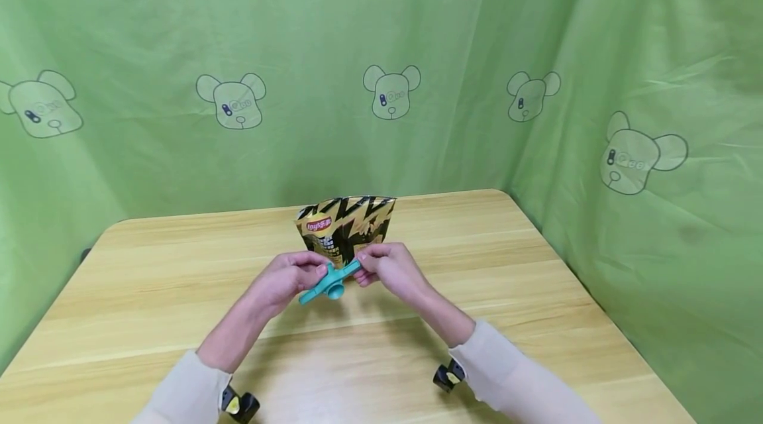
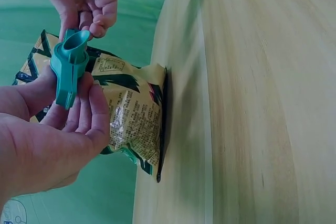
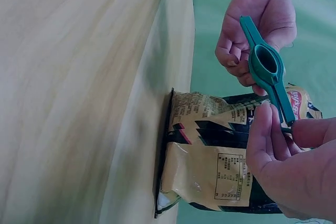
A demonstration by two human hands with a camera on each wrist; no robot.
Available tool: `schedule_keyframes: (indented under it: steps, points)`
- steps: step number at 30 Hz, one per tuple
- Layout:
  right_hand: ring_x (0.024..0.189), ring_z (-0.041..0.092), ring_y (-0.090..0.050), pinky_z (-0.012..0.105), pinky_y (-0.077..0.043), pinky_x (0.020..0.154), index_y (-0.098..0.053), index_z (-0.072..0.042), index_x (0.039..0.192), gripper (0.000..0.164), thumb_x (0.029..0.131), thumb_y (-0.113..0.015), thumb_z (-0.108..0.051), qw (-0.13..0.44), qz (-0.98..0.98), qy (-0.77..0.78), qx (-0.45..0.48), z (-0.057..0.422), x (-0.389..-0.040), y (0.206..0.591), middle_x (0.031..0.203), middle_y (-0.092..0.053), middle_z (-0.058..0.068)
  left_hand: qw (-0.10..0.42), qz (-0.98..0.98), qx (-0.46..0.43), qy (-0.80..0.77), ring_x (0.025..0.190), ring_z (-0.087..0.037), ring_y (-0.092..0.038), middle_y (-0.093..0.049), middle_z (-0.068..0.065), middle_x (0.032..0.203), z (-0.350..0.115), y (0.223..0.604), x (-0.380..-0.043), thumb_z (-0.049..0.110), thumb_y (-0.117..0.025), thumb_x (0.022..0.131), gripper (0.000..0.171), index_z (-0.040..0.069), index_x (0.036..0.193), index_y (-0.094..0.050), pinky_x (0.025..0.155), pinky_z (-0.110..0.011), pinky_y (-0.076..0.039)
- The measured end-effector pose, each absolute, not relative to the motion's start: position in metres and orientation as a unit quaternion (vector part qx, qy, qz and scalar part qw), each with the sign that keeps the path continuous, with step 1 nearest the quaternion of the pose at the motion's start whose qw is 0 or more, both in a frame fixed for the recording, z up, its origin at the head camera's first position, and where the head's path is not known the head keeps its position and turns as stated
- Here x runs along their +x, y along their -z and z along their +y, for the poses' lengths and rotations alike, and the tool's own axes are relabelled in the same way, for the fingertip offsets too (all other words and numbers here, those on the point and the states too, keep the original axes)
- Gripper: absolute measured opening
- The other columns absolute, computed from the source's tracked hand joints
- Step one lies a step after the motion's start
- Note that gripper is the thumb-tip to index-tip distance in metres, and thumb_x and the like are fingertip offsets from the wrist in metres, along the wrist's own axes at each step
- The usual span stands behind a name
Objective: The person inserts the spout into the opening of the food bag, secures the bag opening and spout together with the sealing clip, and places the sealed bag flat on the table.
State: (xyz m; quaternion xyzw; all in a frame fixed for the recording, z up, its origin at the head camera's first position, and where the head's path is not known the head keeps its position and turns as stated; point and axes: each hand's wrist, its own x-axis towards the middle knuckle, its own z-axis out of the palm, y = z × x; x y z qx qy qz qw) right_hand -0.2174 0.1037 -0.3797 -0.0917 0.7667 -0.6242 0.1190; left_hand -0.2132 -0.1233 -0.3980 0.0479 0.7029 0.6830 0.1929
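Observation:
Both hands hold a teal bag clip (image 1: 335, 291) with a round pouring spout at its middle, tilted above the table. The left hand (image 1: 289, 278) grips it near the spout, thumb on one side and fingers behind. At the clip's other end the right hand (image 1: 392, 270) pinches the tip between thumb and fingers. Just behind stands a black and gold bag of potato chips (image 1: 342, 228), upright on the table. Its printed side (image 2: 137, 124) shows in the left wrist view. Part of the bag is hidden by the hands and clip.
The light wooden table (image 1: 179, 265) has rounded far corners. Green curtains (image 1: 334, 26) with printed bear heads hang behind it and along the right side. A black wrist device (image 1: 241, 405) shows under the left sleeve, another (image 1: 448, 376) under the right.

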Motion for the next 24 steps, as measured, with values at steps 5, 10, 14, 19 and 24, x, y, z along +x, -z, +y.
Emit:
schedule_keyframes:
  steps: [5, 10, 14, 19, 24]
  points:
    - [0.084, 0.028, -0.071, 0.034, -0.062, 0.081, -0.065, 0.011, 0.117, 0.027, 0.099, -0.057, -0.008, 0.162, 0.743, 0.643, -0.084, 0.106, -0.221, 0.385, 0.103, -0.07, 0.029, 0.179, 0.723, 0.037, -0.666, 0.096, -0.023, -0.065, -0.073, -0.004, 0.097, -0.123, 0.399, -0.213, 0.007, -0.065, 0.096, 0.027, -0.002, 0.121, -0.067, 0.098, -0.04, -0.044]
    - [0.082, 0.023, -0.068, 0.033, -0.061, 0.081, -0.063, 0.009, 0.119, 0.028, 0.102, -0.055, -0.01, 0.223, 0.728, 0.644, -0.072, 0.108, -0.223, 0.391, 0.102, -0.069, 0.025, 0.164, 0.752, 0.033, -0.637, 0.093, -0.021, -0.067, -0.073, -0.005, 0.096, -0.122, 0.4, -0.211, 0.005, -0.069, 0.093, 0.024, 0.002, 0.117, -0.072, 0.099, -0.043, -0.044]
    - [0.082, 0.022, -0.069, 0.032, -0.061, 0.08, -0.062, 0.01, 0.121, 0.03, 0.103, -0.053, -0.012, 0.243, 0.727, 0.638, -0.076, 0.112, -0.223, 0.395, 0.099, -0.071, 0.018, 0.166, 0.766, 0.059, -0.618, 0.092, -0.02, -0.067, -0.073, -0.009, 0.099, -0.119, 0.399, -0.209, 0.0, -0.069, 0.091, 0.025, 0.002, 0.116, -0.072, 0.091, -0.036, -0.052]
    - [0.078, 0.022, -0.07, 0.03, -0.062, 0.075, -0.062, 0.01, 0.124, 0.029, 0.1, -0.057, -0.007, 0.249, 0.728, 0.635, -0.066, 0.114, -0.222, 0.399, 0.097, -0.072, 0.017, 0.145, 0.803, 0.084, -0.571, 0.088, -0.019, -0.067, -0.074, -0.008, 0.097, -0.115, 0.401, -0.207, 0.001, -0.076, 0.086, 0.022, 0.005, 0.108, -0.075, 0.082, -0.032, -0.056]
    - [0.075, 0.019, -0.069, 0.028, -0.062, 0.073, -0.062, 0.011, 0.12, 0.028, 0.094, -0.063, -0.001, 0.248, 0.727, 0.635, -0.08, 0.115, -0.221, 0.402, 0.096, -0.071, 0.019, 0.12, 0.838, 0.08, -0.527, 0.086, -0.017, -0.067, -0.074, -0.002, 0.092, -0.111, 0.404, -0.207, 0.002, -0.08, 0.082, 0.021, 0.011, 0.102, -0.078, 0.083, -0.036, -0.055]
